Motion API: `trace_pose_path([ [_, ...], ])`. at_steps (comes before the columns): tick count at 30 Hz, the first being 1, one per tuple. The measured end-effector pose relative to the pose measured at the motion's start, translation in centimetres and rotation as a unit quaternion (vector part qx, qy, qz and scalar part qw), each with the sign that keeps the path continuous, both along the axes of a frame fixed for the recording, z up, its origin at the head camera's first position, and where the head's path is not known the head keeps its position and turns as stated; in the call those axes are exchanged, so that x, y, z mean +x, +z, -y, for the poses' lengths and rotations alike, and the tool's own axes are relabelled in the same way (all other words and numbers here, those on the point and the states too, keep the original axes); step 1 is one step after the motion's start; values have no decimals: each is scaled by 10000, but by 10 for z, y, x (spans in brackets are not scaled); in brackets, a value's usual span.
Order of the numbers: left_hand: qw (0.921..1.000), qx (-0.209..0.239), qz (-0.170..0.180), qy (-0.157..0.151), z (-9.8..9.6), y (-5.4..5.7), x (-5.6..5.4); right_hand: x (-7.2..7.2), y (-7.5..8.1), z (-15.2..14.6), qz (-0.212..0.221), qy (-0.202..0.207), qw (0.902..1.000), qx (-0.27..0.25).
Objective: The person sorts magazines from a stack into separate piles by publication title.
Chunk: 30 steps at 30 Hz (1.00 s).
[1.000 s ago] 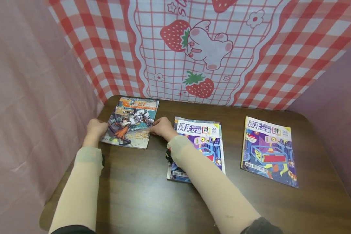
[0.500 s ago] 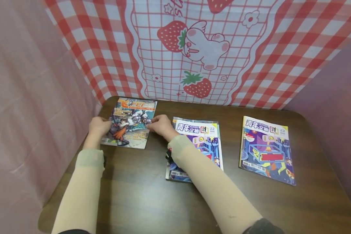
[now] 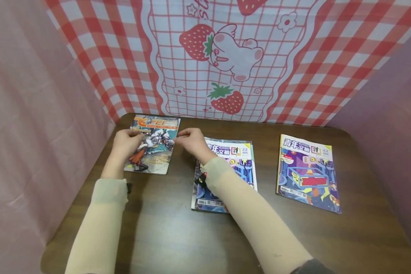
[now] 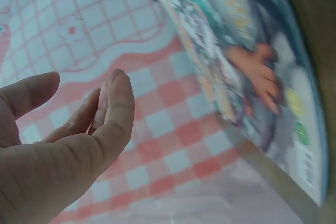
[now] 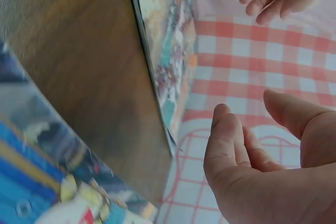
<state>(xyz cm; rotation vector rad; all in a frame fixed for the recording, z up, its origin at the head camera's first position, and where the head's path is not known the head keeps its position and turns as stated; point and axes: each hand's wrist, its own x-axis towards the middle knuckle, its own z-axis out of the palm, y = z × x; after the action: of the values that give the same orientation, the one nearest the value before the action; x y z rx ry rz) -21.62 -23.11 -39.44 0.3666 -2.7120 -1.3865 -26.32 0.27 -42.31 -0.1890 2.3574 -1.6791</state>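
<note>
A magazine (image 3: 154, 161) with an orange title and a comic-style cover lies flat at the table's back left. My left hand (image 3: 126, 146) hovers over its left side, hiding part of the cover. In the left wrist view, the thumb and fingers of that hand (image 4: 79, 135) stand apart, with nothing between them and the magazine (image 4: 252, 66) off to the side. My right hand (image 3: 196, 142) is just past the magazine's right edge. Its thumb and bent fingers (image 5: 226, 135) leave a bare gap in the right wrist view.
Mid-table, a small stack of magazines (image 3: 212, 196) with a purple-and-blue cover lies partly under my right forearm. Another magazine (image 3: 306, 173) with the same cover lies at the right. Behind the brown table (image 3: 171, 228) hangs a red checked strawberry cloth (image 3: 226, 101).
Both hands have come off the magazine's side edges and risen; the left has moved right, over the cover. The magazine stays at the back left. The head view has shifted slightly.
</note>
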Motion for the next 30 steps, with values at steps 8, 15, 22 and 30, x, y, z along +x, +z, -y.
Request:
trace_pose_path([
  [8, 9981, 567, -18, -233, -24, 18, 9, 6, 12, -25, -95, -181, 9991, -377],
  [15, 9976, 523, -248, -379, -40, 23, 20, 16, 18, -51, -403, -462, 9974, -380],
  [22, 9920, 1032, -405, -607, -52, 24, 31, 28, 19, -70, -733, -551, 9940, -602],
  [30, 9906, 993, -597, -723, -66, 21, 40, 44, 22, -104, -805, -721, 9908, -820],
])
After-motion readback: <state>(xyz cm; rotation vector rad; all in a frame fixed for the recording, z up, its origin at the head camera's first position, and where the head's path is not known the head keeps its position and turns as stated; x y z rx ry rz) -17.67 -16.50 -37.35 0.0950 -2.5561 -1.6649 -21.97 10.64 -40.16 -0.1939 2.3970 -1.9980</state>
